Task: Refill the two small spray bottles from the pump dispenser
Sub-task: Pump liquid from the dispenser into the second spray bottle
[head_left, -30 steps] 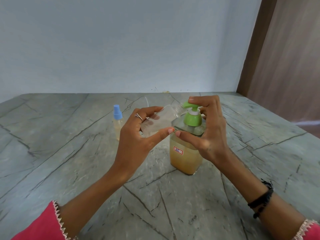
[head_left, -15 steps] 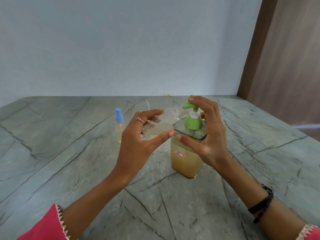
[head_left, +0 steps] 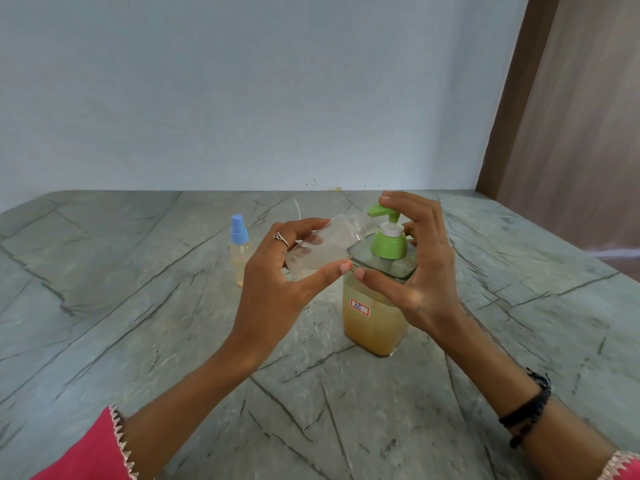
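Note:
My left hand (head_left: 277, 289) grips a small clear spray bottle (head_left: 329, 244) with no cap, tilted so its threaded neck sits just under the green spout of the pump dispenser (head_left: 377, 306). A little pale liquid lies in the tilted bottle. The dispenser is a square clear bottle of amber liquid with a green pump and a red-edged label. My right hand (head_left: 419, 268) wraps its shoulder, the fingertips resting on the raised pump head. The second spray bottle (head_left: 239, 254), blue-capped with yellowish liquid, stands upright to the left.
Everything stands on a grey veined stone table (head_left: 138, 323) against a pale blue wall. A thin white tube (head_left: 297, 209) lies on the table behind my left hand. A brown wooden panel (head_left: 571, 116) rises at the right.
The pump head has come up from its pressed position, with my right fingers rising along with it. The view has shifted slightly; the bottles stay where they were.

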Motion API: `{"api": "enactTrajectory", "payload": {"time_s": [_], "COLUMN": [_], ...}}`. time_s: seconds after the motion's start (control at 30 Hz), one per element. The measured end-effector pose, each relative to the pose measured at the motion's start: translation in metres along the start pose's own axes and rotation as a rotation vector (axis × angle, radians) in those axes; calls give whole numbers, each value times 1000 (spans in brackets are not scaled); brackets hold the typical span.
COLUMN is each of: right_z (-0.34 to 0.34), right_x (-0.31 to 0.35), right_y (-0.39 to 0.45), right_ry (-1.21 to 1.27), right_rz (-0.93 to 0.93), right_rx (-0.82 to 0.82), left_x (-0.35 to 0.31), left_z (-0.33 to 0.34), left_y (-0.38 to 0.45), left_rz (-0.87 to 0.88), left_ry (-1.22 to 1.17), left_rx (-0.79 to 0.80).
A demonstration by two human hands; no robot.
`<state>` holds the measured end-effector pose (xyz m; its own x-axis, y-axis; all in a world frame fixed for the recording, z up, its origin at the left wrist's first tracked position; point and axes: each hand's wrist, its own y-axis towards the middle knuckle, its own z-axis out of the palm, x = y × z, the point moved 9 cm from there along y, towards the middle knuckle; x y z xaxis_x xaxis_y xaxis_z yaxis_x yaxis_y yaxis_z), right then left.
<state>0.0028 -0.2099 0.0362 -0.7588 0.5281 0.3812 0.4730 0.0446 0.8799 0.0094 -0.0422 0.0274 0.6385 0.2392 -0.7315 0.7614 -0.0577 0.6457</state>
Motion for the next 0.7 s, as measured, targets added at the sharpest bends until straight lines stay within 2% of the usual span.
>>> {"api": "enactTrajectory", "payload": {"time_s": [0.7], "right_z": [0], "right_x": [1], "right_y": [0], "right_ry": [-9], "right_rz": [-12], "right_rx": [-9], "left_x": [3], "left_z": [1], "left_y": [-1], "left_rz": [3], "left_ry": [1], "left_rx": [5]}}
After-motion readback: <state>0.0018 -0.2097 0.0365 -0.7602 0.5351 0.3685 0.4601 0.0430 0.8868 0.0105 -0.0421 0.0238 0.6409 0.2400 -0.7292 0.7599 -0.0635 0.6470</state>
